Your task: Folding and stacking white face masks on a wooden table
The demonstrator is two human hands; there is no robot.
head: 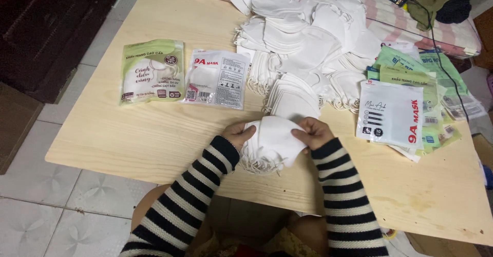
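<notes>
Mask stack (272,141) between hands, both gripping

Two bare hands, left hand (238,133) and right hand (314,131), no rings or watch visible. Long knitted sleeves (200,185) in broad horizontal stripes, black alternating with white (bands roughly equal in width), snug ribbed cuffs ending at the wrists. Patterned yellowish fabric over the lap, partly hidden.

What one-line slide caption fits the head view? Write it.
Both hands, left hand and right hand, hold a stack of white masks over a wooden table beside packets.
</notes>
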